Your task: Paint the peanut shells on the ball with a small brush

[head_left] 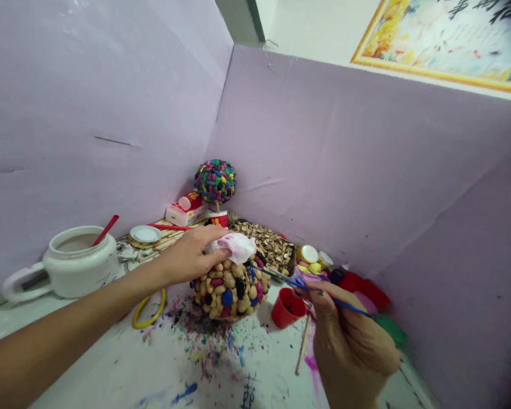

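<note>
A ball covered in peanut shells (225, 287) sits on the paint-spotted table; some shells are blue, black or magenta and the others bare tan. My left hand (195, 253) lies on top of it, fingers closed around a crumpled white tissue (238, 247) with pinkish stains. Between the fingers of my right hand (351, 335) is a blue-handled paintbrush (334, 301). The brush tip is at the ball's upper right side, apparently on a blue shell. Just below the brush stands a small red cup (288, 308) with dark contents.
Behind are a finished multicoloured ball (216, 182) on a stick and a tray of shells (276, 244). A white pot (82, 261) holding a red stick stands left, near a yellow ring (149, 309). A thin stick (303, 343) lies right; purple walls enclose the table.
</note>
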Tool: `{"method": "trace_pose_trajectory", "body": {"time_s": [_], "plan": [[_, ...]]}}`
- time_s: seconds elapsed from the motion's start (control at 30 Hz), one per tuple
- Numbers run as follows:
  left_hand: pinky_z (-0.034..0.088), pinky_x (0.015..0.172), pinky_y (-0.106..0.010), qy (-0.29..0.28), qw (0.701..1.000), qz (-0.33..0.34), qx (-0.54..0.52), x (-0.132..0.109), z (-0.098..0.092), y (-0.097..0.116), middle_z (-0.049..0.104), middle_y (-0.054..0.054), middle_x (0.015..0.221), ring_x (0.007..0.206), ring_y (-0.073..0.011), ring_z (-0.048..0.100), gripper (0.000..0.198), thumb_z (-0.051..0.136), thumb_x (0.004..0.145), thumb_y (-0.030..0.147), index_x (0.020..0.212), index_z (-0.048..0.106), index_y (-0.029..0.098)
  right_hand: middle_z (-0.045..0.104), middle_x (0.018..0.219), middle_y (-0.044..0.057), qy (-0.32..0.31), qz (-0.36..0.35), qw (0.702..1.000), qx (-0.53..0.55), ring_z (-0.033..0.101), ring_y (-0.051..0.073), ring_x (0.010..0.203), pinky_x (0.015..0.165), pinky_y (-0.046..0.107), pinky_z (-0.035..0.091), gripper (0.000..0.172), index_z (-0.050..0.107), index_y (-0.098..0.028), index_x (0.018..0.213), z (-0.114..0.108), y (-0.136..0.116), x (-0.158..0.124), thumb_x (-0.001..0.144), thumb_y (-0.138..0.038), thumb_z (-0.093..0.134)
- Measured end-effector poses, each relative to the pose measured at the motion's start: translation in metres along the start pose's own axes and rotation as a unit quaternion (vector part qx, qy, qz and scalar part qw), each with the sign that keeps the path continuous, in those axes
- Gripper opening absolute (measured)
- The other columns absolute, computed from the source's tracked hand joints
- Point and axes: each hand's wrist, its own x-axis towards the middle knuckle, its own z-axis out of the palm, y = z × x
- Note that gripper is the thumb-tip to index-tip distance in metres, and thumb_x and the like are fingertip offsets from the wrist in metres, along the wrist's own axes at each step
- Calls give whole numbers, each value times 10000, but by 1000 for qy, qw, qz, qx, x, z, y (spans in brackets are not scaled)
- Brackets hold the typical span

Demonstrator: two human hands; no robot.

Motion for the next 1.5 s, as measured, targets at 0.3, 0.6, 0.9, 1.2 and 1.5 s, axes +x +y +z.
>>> {"method": "trace_pose_trajectory", "body": {"time_s": [0.3,0.6,0.9,1.2,1.5], "plan": [[464,919,-344,3,1000,9,3,0,0,-1,697,-90,1158,1077,-265,620,314,521,883,362,1071,671,161,707,649,-48,-10,-8,1000,-16,643,73,526,523,147,477,66,683,-215,834,-6,-3,3,868,-233,630],[468,907,-332,11,1000,17,5,1,0,0,704,-81,1140,1056,-260,629,301,528,882,353,1063,677,164,691,640,-45,-20,-33,999,-11,632,63,517,519,141,468,98,671,-207,849,-1,-6,5,894,-192,586],[472,903,-339,11,1000,16,2,1,0,-1,704,-80,1135,1060,-263,629,291,534,880,347,1053,681,165,689,633,-54,-13,-55,998,-40,624,47,505,537,127,459,110,660,-210,843,-1,-10,5,908,-208,571],[458,909,-333,4,1000,11,-6,1,0,-3,694,-88,1161,1066,-255,624,301,537,886,348,1083,668,163,673,608,-63,-18,-55,997,-56,611,52,477,501,138,443,118,661,-215,826,-5,-10,8,907,-221,575],[460,922,-334,4,1000,6,-5,0,0,-1,695,-78,1165,1068,-250,623,298,534,883,351,1085,669,178,700,642,-59,-33,-81,995,-55,629,75,474,559,165,507,124,648,-225,832,-4,-13,9,910,-208,553]]}}
